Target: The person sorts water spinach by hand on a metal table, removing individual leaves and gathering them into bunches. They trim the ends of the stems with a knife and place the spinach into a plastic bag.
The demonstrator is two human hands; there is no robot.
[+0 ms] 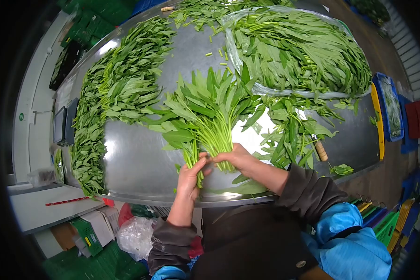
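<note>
My left hand [188, 178] is closed around a slim bunch of water spinach stems [190, 154] near their cut ends. Beside it, my right hand [239, 157] grips a thicker bunch of water spinach [217, 133], its leaves fanning away from me. The two hands almost touch at the fingertips, over the near edge of the metal table [140, 161]. Loose water spinach stalks [284, 133] lie right of the bunches. Among them rests a tool with a wooden handle [320, 151]; its other end is hidden by leaves.
Long rows of water spinach [130, 74] cover the table's left side. A large heap [303, 51] sits on clear plastic [235, 49] at the back right. Cut stem pieces [223, 64] are scattered mid-table. A blue crate [389, 107] stands beyond the right edge.
</note>
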